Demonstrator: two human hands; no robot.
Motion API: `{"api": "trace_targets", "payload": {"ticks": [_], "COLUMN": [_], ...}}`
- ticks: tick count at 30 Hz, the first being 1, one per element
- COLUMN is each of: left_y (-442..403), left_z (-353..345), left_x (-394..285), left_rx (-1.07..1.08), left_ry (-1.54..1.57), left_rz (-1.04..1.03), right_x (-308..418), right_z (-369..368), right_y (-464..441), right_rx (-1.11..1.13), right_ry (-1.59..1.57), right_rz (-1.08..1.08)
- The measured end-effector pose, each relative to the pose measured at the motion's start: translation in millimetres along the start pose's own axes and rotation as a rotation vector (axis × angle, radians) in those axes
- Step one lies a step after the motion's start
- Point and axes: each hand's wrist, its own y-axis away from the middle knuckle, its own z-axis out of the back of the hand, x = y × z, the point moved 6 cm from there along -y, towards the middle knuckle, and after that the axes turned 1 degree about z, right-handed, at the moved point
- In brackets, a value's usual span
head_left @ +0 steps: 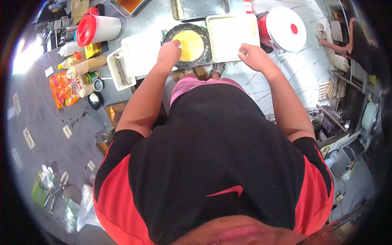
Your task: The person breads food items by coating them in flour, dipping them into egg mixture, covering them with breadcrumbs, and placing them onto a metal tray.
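Note:
A dark speckled round bowl (169, 36) holds something smooth and yellow (191, 45), like beaten egg. My left hand (170, 54) is over the bowl's left side, its fingers closed in a pinch; a small pale bit shows at the fingertips, too small to name. To the right of the bowl lies a shallow white tray (232, 36). Over that tray's lower right corner is my right hand (252, 55), with curled fingers pressed together; what they hold, if anything, is hidden. Another white tray (141, 51) stands left of the bowl, close to my left forearm.
A red-lidded white tub (104, 29), several sauce bottles (87, 65) and an orange packet (63, 90) stand at left. A ribbed white basket (120, 67) is beside the left tray. Metal trays (200, 10) lie behind. At right are a white-lidded red bucket (286, 28) and another person's leg (335, 45).

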Motion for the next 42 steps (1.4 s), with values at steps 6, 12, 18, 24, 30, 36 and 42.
{"api": "trace_targets", "payload": {"ticks": [6,12,18,24,30,36,42], "left_y": [1.9,16.4,38.8,50.9,60.8,67.4,71.6], "left_z": [-10.1,25.0,66.9,85.2,104.0,121.7,134.4], "left_x": [-14.5,-14.6,-33.8,-44.8,-46.0,-56.5,-69.4], "left_rx": [-0.012,-0.1,-0.059,-0.101,-0.119,-0.102,-0.09], "left_ry": [-0.029,0.045,0.044,0.039,0.16,0.169,0.136], "left_rz": [0.053,0.104,0.172,0.104,0.11,0.145,0.134], "right_x": [0.9,-13.1,-6.2,20.1,9.9,11.3,5.0], "right_z": [-30.7,-36.6,-6.6,-39.3,-51.5,-53.6,-25.1], "right_y": [-42.7,-70.5,-71.2,-75.0,-84.7,-97.2,-109.3], "right_rx": [0.156,0.105,-0.124,-0.058,-0.098,-0.058,-0.064], "right_ry": [-0.018,-0.225,0.098,0.494,0.527,0.486,0.176], "right_rz": [0.137,0.191,0.318,0.405,0.533,0.648,0.444]}}
